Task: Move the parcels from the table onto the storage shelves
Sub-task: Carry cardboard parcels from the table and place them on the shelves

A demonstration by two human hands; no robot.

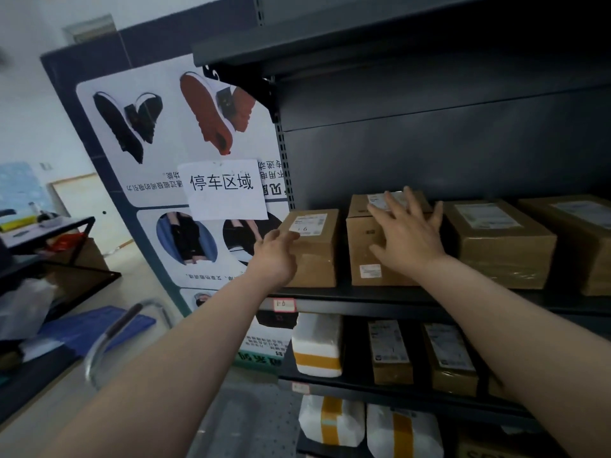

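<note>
Right hand (pixel 406 233) spread flat on a box (pixel 362 246), left hand (pixel 276 257) loose-fingered against the small box (pixel 317 256), likely squaring them on the shelf (pixel 363 305).

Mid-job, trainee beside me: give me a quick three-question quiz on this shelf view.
1. True or false: the right hand lies with fingers spread on a cardboard box.
2. Fill in: the white parcel sits one level ___ the hands.
3. The left hand is at which thing? A) the white parcel B) the leftmost box in the hands' row C) the paper sign
Key: 1 true; 2 below; 3 B.
</note>
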